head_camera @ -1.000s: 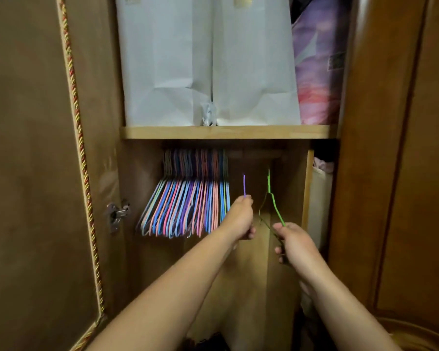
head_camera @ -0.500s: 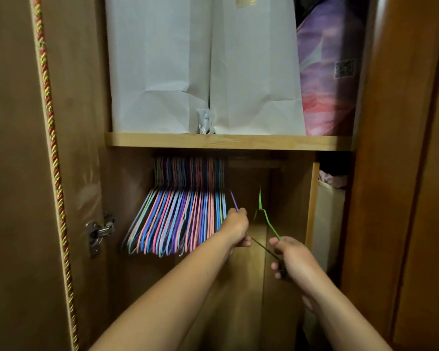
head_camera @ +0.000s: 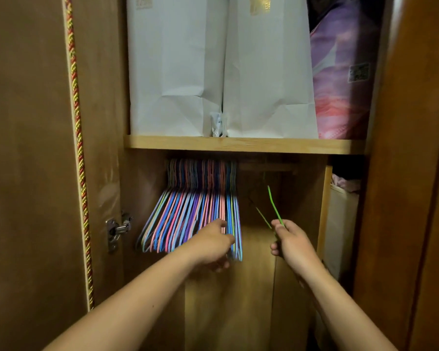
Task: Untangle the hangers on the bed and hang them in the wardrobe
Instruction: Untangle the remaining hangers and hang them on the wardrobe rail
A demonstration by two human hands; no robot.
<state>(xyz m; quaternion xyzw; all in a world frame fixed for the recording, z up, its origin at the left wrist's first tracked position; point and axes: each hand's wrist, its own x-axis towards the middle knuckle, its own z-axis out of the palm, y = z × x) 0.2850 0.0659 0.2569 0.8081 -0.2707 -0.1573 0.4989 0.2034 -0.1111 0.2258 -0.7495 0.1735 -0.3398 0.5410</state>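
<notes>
A green hanger (head_camera: 274, 207) is held up inside the open wardrobe (head_camera: 403, 173), gripped low down by the person's right hand (head_camera: 293, 243), whose fingers (head_camera: 276, 248) are curled tight around the thin wire. Its upper end rises above the fingers into the dim space under the shelf (head_camera: 243, 145); whether the hook has caught the rail (head_camera: 266, 167) cannot be told in the shadow. Just left of those fingers, across a small gap, the left hand (head_camera: 212, 245) reaches into the right end of a packed row of hangers (head_camera: 188, 219) in blue, pink, purple and pale green, which hang from the rail and fan out towards the camera. The left hand's fingers are bent and in among the last few hangers of the row; whether they pinch one or merely press against them cannot be told, as the hand's back hides the tips. Above both hands, on the shelf, stand two white paper bags (head_camera: 223, 72) side by side, with a small white packet (head_camera: 218, 125) wedged at their foot and a purple and pink bundle (head_camera: 340, 79) to their right. Far left of the fingers, a metal hinge (head_camera: 117, 230) sits on the open door (head_camera: 28, 173), whose edge carries a red and gold twisted cord (head_camera: 79, 148).
</notes>
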